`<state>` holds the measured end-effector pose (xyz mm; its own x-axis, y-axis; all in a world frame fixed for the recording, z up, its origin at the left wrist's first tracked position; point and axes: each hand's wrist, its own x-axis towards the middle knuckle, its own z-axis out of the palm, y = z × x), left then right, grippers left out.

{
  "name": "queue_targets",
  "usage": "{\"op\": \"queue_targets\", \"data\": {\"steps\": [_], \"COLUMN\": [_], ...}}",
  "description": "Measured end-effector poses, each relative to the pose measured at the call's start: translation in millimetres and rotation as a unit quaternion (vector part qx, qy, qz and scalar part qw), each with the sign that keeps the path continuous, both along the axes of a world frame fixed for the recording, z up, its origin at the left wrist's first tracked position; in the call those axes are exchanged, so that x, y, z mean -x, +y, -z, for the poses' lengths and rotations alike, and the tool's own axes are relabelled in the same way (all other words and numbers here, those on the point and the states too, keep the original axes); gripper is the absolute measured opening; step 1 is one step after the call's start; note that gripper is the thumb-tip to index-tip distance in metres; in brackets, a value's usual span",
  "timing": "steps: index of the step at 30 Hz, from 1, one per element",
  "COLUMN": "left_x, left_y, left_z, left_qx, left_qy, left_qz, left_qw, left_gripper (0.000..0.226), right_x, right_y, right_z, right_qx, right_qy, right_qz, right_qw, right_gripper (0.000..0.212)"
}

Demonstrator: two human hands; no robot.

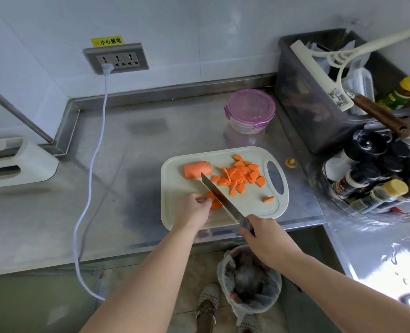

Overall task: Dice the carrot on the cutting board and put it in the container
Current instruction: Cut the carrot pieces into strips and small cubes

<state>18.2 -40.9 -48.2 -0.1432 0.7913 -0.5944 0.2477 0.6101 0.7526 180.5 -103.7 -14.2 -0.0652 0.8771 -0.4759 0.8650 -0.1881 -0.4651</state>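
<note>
I'm pinching the carrot slices (214, 200) in my left hand (194, 209), fingers (205, 201) curled; my right hand (264, 234) is gripping the knife (219, 197) just beside them, and I'm wanting knuckles guiding the blade. The container (250, 111) is sitting lidded, well beyond.

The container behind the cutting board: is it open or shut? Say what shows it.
Shut. The purple lid sits flat on the container, covering its whole rim.
</note>
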Motion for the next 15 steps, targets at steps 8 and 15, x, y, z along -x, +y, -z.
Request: {"op": "queue_targets", "data": {"steps": [8,15], "left_x": [-2,0], "left_y": [10,12], "left_z": [1,1], "left_qx": [-0.037,-0.03], "left_qy": [0.034,0.051], "left_qz": [0.016,0.022], "left_qw": [0.999,0.998], "left_gripper": [0.015,0.017], "right_x": [-3,-5], "right_y": [2,3], "right_z": [0,-1], "right_qx": [-0.003,0.002], "right_qy": [0.004,0.016], "right_qz": [-0.004,-0.004], "right_qw": [1.0,1.0], "right_gripper": [0.016,0.015]}}
